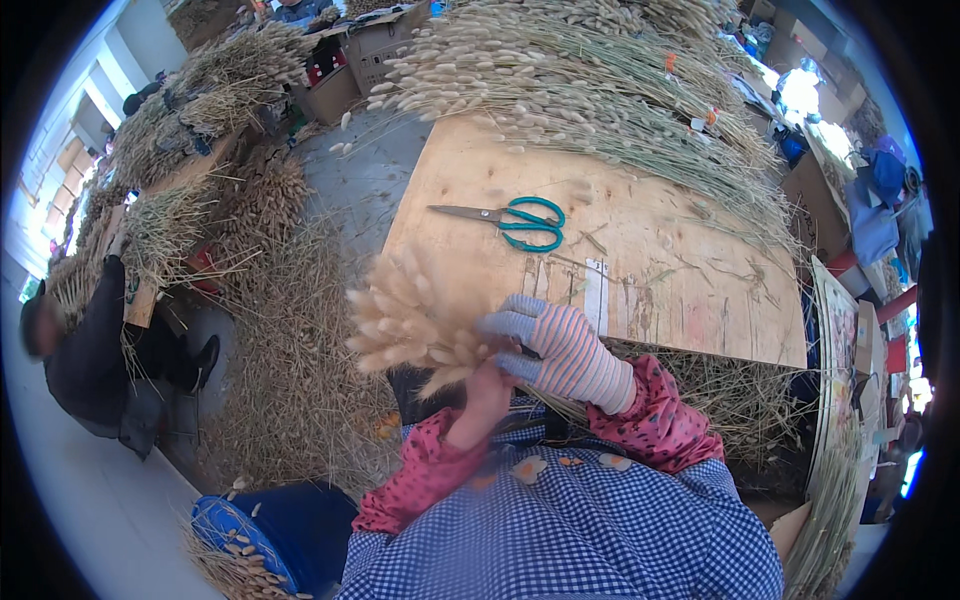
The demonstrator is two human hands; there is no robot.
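A bunch of fluffy cream bunny-tail grass [405, 320] is held in front of my body, its heads fanning out to the left. My bare left hand [480, 400] is closed round the stems just below the heads. My right hand [545, 340], in a striped knitted glove, has its fingers bent against the same bunch from the right. The stems run down under the right wrist and are mostly hidden. Beyond my hands, scissors [500, 214] with teal handles lie on the wooden board [460, 170], touched by neither hand.
A big pile of bunny-tail grass [570, 90] covers the board's far side. Cut straw [290, 350] litters the floor at left. A blue barrel [290, 535] stands at lower left, near my body. Another person [90, 350] sits at far left beside a bench of dried grass.
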